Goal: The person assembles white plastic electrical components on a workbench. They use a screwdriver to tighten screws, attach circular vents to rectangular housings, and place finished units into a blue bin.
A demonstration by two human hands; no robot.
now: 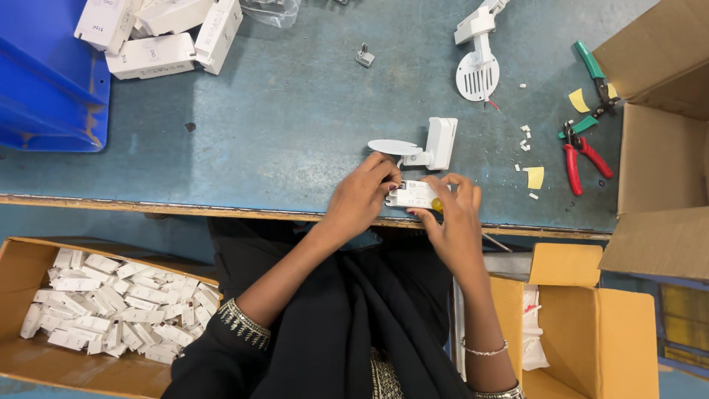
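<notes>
White driver box (412, 194) lies left-right betw. both hands.

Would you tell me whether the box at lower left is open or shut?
Open: the box has no lid over it, and white parts show inside.

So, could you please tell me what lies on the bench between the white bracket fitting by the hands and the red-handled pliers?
In the head view, between the white bracket fitting and the red-handled pliers lie small white scraps and a yellow paper piece.
</notes>
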